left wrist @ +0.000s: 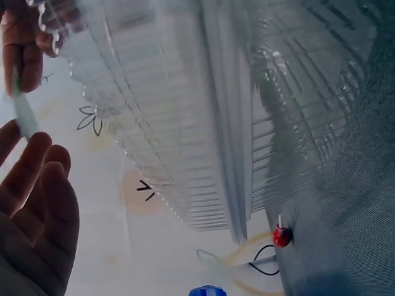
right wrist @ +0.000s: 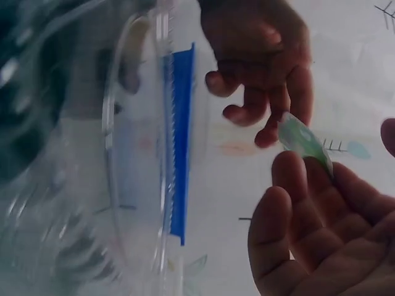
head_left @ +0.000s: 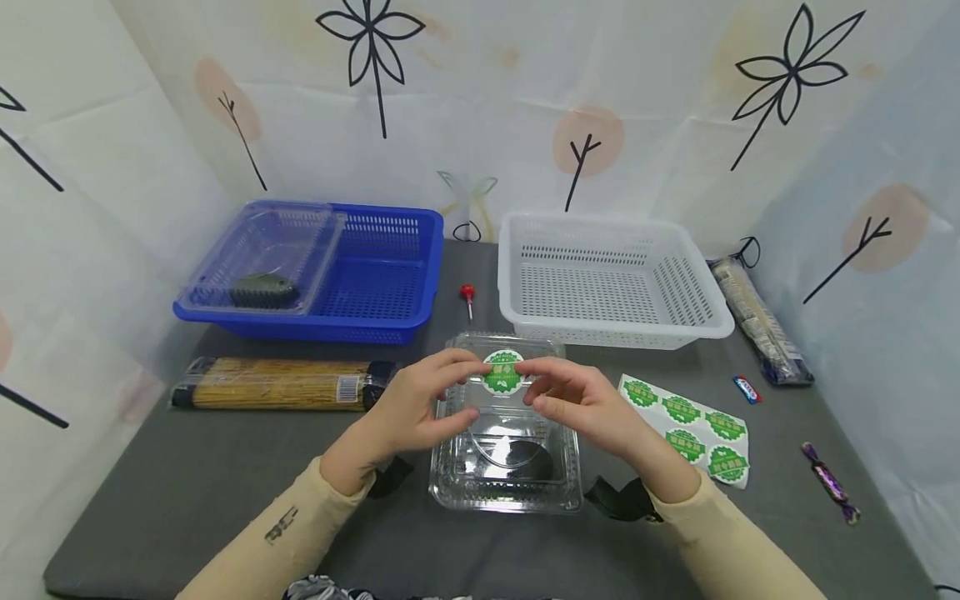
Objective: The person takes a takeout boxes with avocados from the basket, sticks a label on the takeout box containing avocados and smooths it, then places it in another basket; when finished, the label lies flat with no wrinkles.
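Observation:
Between my two hands is a round green-and-white sticker (head_left: 502, 372), held up over a clear plastic clamshell box (head_left: 506, 492). My left hand (head_left: 426, 398) holds the sticker's left edge at the fingertips, its thumb spread lower. The right hand (head_left: 588, 410) holds the right edge in the same way. From the right wrist view the sticker (right wrist: 303, 140) stands tilted between both hands' fingertips, beside the clear box wall (right wrist: 136, 185). In the left wrist view it shows as a thin pale strip (left wrist: 24, 114). A dark oval shape (head_left: 525, 458) shows through the box.
Right of the box lies a sheet of green stickers (head_left: 686, 425). Noodles in a packet (head_left: 285, 383) lie left. Behind stand a blue basket (head_left: 375, 325) holding another clear box (head_left: 277, 225), and a white basket (head_left: 615, 329). A red lollipop (head_left: 467, 293) and wrapped candies (head_left: 828, 483) lie about.

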The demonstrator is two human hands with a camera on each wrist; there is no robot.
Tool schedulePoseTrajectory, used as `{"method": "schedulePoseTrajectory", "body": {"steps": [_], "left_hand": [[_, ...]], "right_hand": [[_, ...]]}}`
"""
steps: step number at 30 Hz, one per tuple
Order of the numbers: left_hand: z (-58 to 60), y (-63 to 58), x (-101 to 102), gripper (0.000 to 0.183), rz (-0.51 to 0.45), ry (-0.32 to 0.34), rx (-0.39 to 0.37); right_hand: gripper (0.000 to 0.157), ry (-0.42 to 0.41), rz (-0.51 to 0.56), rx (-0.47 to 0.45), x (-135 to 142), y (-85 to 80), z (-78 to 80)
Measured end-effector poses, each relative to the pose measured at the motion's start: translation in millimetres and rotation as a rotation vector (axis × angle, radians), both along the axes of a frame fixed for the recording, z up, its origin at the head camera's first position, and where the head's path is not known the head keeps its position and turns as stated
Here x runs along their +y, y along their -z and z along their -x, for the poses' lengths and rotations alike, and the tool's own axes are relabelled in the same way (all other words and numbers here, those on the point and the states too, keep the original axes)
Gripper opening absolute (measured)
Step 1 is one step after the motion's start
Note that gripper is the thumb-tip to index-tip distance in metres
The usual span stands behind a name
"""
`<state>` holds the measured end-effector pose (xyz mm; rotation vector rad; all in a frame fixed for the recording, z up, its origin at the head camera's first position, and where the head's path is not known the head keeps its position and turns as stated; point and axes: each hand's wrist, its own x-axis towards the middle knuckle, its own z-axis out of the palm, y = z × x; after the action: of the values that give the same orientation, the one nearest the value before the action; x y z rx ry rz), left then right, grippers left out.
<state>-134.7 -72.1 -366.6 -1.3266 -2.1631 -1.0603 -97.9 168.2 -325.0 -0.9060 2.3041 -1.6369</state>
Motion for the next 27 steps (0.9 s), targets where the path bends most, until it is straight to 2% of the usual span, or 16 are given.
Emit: {"method": "schedulePoseTrajectory", "body": {"steps": [2, 6, 10, 17, 23, 27], "left_hand": [[-0.1, 2.3, -1, 0.040, 0.052, 0.020, -0.010], [0.0, 6.3, -1, 0.041, 0.153, 0.000, 0.063], [-0.2, 9.8, 1, 0.042, 0.245, -0.018, 0.107], [-2.5, 17.1, 5, 0.045, 0.367, -0.067, 0.090], [-3.1, 27.0, 6, 0.045, 0.390, -0.108, 0.125], [-3.7, 31.1, 8, 0.045, 0.395, -0.116, 0.119]], "right_hand": [[0.037, -0.017, -0.105, 0.089, 2, 4.1, 1.7], [0.040, -0.019, -0.377, 0.288, 4, 11.6, 2.9], [0.042, -0.016, -0.585, 0.407, 2, 18.1, 3.9], [0.039, 0.013, -0.712, 0.487, -3, 26.6, 5.8], [0.045, 0.011, -0.807, 0.535, -7, 30.8, 4.7], [0.046, 0.008, -0.843, 0.556, -8, 33.1, 4.6]]}}
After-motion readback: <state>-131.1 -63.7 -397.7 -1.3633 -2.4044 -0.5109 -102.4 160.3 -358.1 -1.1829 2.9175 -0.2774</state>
